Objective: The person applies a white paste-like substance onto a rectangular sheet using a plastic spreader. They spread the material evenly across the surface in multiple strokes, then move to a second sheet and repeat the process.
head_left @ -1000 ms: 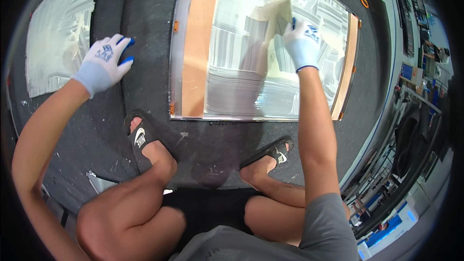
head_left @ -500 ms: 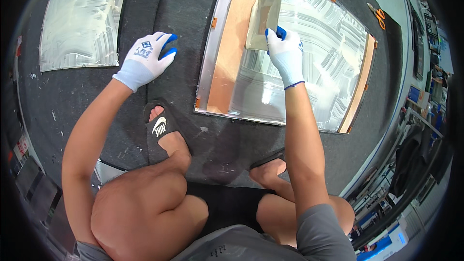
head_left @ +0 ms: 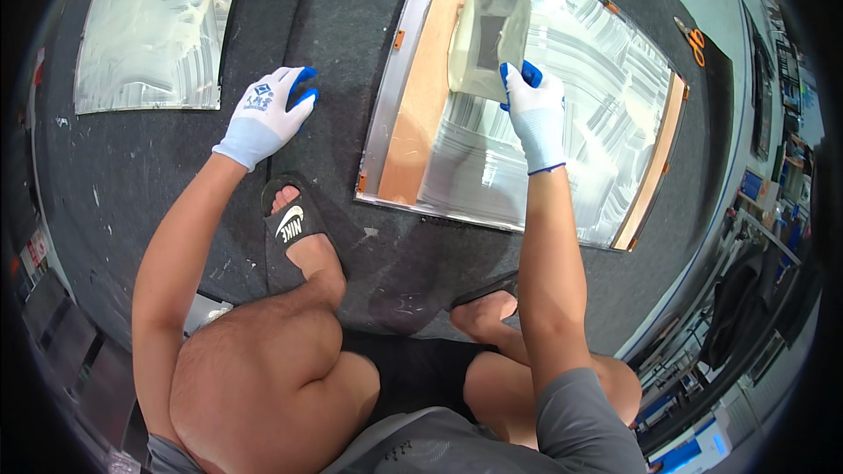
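Note:
My right hand (head_left: 534, 110), in a white glove with blue fingertips, grips the lower right corner of a flat rectangular spreader (head_left: 465, 53), pale with a grey middle. The spreader is over the left part of a large panel (head_left: 588, 123) streaked with white paste; whether its edge touches the surface I cannot tell. Along the panel's left side runs a wood strip (head_left: 411, 140) beside a metal edge (head_left: 392, 88). My left hand (head_left: 268, 110), gloved alike, hovers over the dark mat left of the panel, fingers apart and holding nothing.
A second paste-covered panel (head_left: 158, 31) lies at the far left. Orange-handled scissors (head_left: 694, 42) rest beyond the panel's right side. My sandalled foot (head_left: 299, 224) stands near the panel's lower left corner. Shelving and clutter (head_left: 764, 237) line the right edge.
My right hand has moved slightly right and nearer, turning the spreader so more of its face shows. My left hand stays empty, almost in place. The view has shifted a little.

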The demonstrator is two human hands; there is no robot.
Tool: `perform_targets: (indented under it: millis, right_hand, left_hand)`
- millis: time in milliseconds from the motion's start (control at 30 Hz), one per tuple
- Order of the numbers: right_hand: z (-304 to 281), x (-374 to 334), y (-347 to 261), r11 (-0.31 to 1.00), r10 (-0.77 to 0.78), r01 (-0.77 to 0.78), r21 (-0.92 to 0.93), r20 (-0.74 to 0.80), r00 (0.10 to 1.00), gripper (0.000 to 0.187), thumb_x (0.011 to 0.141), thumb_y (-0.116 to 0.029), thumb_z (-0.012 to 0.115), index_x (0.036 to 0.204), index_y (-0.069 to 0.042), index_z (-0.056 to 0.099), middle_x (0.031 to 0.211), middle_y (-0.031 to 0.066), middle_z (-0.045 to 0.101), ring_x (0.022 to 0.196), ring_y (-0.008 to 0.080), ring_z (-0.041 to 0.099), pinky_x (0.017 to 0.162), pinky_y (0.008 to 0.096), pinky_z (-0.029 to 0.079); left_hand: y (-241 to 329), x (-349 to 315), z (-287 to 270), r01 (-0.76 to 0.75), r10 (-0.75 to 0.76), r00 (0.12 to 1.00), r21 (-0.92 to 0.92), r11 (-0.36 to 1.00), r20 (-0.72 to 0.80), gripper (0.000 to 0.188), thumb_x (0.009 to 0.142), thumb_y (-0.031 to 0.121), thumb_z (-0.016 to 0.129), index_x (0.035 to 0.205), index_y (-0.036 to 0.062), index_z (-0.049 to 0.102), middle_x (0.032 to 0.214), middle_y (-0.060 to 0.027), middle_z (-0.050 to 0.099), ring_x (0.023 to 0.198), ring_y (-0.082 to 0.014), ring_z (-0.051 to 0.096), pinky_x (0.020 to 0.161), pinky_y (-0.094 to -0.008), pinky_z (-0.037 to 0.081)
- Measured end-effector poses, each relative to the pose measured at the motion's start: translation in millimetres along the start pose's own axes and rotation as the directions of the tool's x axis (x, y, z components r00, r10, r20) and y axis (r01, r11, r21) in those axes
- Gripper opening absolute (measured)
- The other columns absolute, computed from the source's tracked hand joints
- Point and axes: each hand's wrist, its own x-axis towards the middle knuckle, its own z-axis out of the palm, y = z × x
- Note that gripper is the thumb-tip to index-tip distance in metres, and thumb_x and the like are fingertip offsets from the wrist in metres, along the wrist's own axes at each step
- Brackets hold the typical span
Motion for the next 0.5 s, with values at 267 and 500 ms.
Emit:
perform_targets:
  millis: [267, 500]
  right_hand:
    - [2.8, 57.6, -59.1, 0.509, -0.657, 0.503, -0.698, 0.062, 0.751, 0.025, 0.099, -0.025, 0.063, 0.113, -0.010, 0.078, 0.097, 0.0197, 0.076, 0.093, 0.0403, 0.072, 0.086, 0.0491, 0.056]
    - [12.5, 125.5, -64.7, 0.297, -0.580, 0.539, -0.788, 0.300, 0.757, 0.029, 0.099, -0.016, 0.055, 0.120, -0.011, 0.074, 0.120, 0.0190, 0.072, 0.111, 0.0377, 0.070, 0.091, 0.0499, 0.056]
  left_hand:
    - [0.3, 12.6, -0.5, 0.035, -0.035, 0.999, -0.003, 0.999, 0.013, 0.039, 0.102, 0.025, 0.063, 0.134, 0.0030, 0.063, 0.128, -0.0157, 0.068, 0.121, -0.0363, 0.065, 0.103, -0.0445, 0.051]
    - [0.4, 18.1, -1.2, 0.028, -0.028, 1.000, -0.039, 0.999, -0.004, 0.036, 0.102, 0.023, 0.064, 0.132, 0.0030, 0.063, 0.126, -0.0166, 0.069, 0.116, -0.0364, 0.067, 0.100, -0.0436, 0.053]
